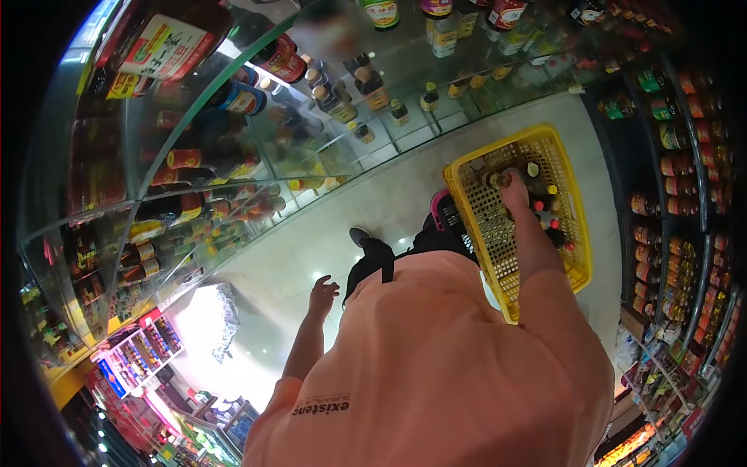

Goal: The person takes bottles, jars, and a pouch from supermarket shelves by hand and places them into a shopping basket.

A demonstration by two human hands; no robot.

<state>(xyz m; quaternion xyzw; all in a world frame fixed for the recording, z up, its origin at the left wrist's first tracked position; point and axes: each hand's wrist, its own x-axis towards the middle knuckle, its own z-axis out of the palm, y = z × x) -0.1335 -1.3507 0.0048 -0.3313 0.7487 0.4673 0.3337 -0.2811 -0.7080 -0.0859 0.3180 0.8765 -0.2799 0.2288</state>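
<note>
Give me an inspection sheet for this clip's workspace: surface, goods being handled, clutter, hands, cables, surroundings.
Surface: pale tiled floor, shiny, with light reflections.
Goods: yellow basket of perforated plastic; several bottles inside, some red- or yellow-capped; labels unreadable.
Clutter: dark item with a pink handle beside the basket.
Right hand: in the basket, at a glass bottle; finger closure unclear.
Left hand: away from the basket, fingers loosely spread, holding nothing.
Cables: nothing seen.
Surroundings: glass shelves of bottles on the left; dark racks of jars and bottles on the right.
</note>
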